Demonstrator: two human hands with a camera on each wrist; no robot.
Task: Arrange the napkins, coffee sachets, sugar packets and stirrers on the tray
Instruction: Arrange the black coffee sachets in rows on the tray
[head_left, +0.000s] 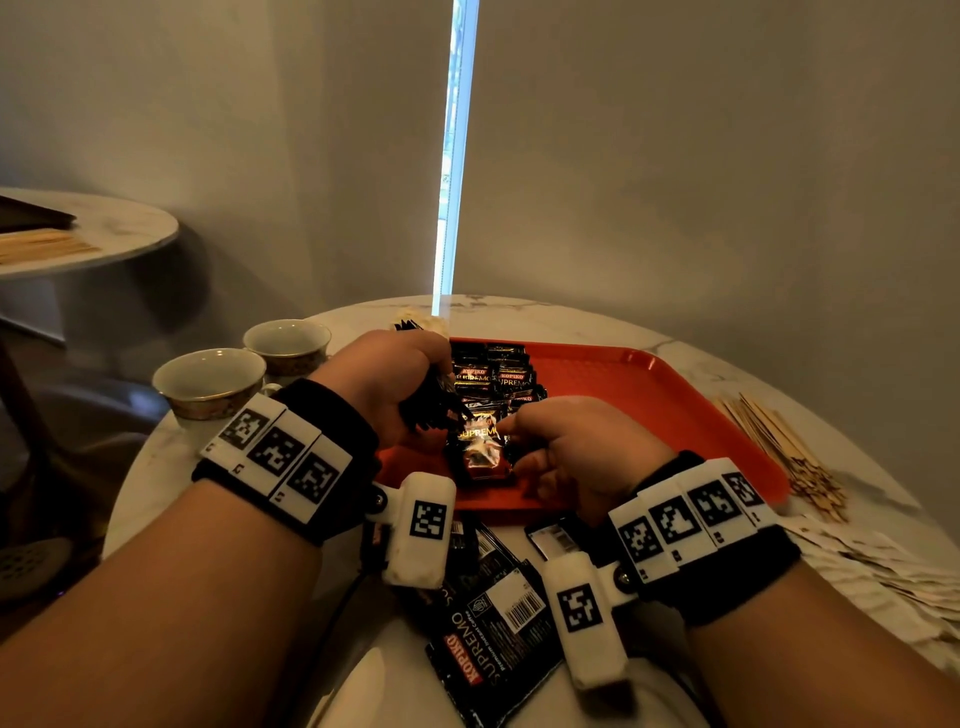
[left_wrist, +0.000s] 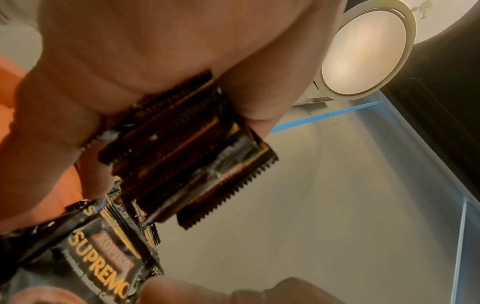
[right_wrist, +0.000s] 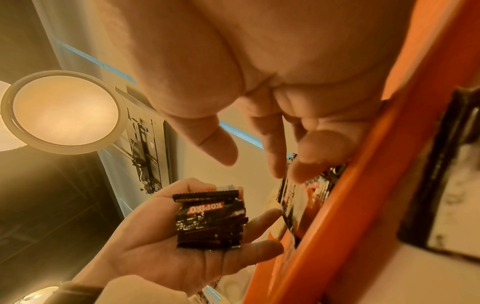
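A red tray (head_left: 649, 405) lies on the round marble table, with black Kopiko coffee sachets (head_left: 493, 371) in rows at its far left. My left hand (head_left: 436, 400) grips a stack of sachets (left_wrist: 187, 148) between thumb and fingers above the tray's left side; the right wrist view shows the same stack (right_wrist: 210, 220). One sachet (head_left: 475, 452) lies at the tray's near left. My right hand (head_left: 519, 441) touches its right edge with index and middle fingertips (right_wrist: 298, 172); the thumb stands apart. Wooden stirrers (head_left: 779, 447) lie right of the tray.
Two empty cups (head_left: 208, 379) stand left of the tray. Large black Kopiko bags (head_left: 493, 634) lie at the table's near edge under my wrists. Pale paper packets (head_left: 883, 566) spread at the near right. A second table (head_left: 88, 234) stands at the far left.
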